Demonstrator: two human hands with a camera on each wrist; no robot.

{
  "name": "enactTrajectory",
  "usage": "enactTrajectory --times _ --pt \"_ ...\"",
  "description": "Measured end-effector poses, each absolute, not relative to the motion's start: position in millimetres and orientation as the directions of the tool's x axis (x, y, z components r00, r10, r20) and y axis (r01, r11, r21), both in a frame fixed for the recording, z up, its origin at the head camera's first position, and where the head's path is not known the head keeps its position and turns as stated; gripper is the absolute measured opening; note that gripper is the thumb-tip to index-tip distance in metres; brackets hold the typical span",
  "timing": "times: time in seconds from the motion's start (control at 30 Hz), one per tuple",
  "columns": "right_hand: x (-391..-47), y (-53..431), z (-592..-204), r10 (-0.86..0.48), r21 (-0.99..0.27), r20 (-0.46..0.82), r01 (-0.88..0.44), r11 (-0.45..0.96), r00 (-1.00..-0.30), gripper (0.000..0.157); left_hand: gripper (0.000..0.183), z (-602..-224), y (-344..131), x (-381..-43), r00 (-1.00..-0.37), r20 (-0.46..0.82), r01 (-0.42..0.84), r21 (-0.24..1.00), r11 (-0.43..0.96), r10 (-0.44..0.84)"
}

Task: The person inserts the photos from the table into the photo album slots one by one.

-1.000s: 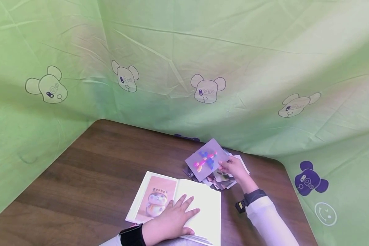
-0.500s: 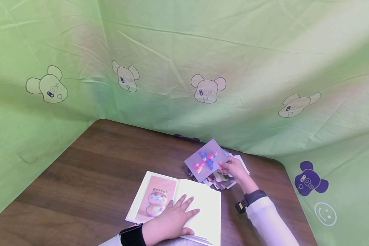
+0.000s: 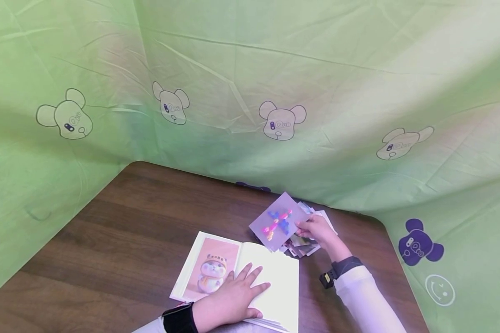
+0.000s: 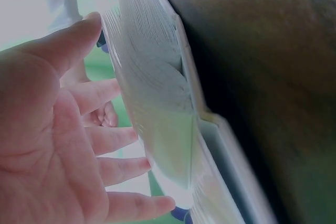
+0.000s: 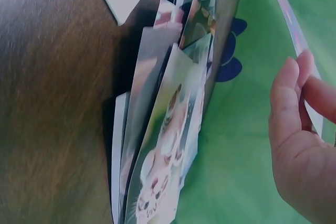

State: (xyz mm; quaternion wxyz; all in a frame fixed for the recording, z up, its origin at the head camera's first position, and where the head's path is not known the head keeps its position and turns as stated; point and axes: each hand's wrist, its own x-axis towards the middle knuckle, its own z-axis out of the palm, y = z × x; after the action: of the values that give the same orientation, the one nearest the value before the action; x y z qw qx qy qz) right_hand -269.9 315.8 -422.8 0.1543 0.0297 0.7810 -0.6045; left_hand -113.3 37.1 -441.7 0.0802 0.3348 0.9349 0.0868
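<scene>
My left hand [image 3: 232,298] lies with spread fingers over an open photo album [image 3: 275,277], across its middle and right page. On the album's left page is a pink picture [image 3: 214,263] of a plush-like animal in a hat. In the left wrist view, the fingertips meet the edge of the thick page block [image 4: 152,51]. My right hand [image 3: 316,229] pinches a greyish-purple photo [image 3: 280,222] by its right corner; a pink and blue figure is printed on it. In the right wrist view this photo appears edge-on, raised above a pile of photos [image 5: 163,150].
The loose photo pile [image 3: 304,247] sits behind the album's right side, near the far edge of the brown wooden table [image 3: 150,208]. A green cloth [image 3: 216,92] with bear-head prints hangs behind and beside the table.
The photo in my right hand has tilted and dropped slightly toward the album. My left hand and the album have stayed in place.
</scene>
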Motion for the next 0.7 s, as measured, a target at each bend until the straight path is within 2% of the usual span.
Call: enactTrajectory --times 0.27,0.57,0.7 --pt "-277.6 308.9 -427.0 -0.206 -0.907 -0.338 0.259 0.333 -0.918 0.005 0.064 -444.7 36.0 -111.7 -0.767 -0.097 0.606 0.216 0.766 0.634" --pt "-285.8 296.6 -415.8 -0.288 -0.853 -0.401 0.240 0.464 -0.869 0.007 0.065 -444.2 37.4 -111.8 -0.762 -0.075 0.622 0.189 0.760 0.643" --pt "-287.1 290.1 -413.8 -0.343 -0.856 -0.421 0.242 0.457 -0.840 0.011 0.066 -441.7 38.0 -112.6 -0.759 -0.079 0.625 0.192 0.757 0.646"
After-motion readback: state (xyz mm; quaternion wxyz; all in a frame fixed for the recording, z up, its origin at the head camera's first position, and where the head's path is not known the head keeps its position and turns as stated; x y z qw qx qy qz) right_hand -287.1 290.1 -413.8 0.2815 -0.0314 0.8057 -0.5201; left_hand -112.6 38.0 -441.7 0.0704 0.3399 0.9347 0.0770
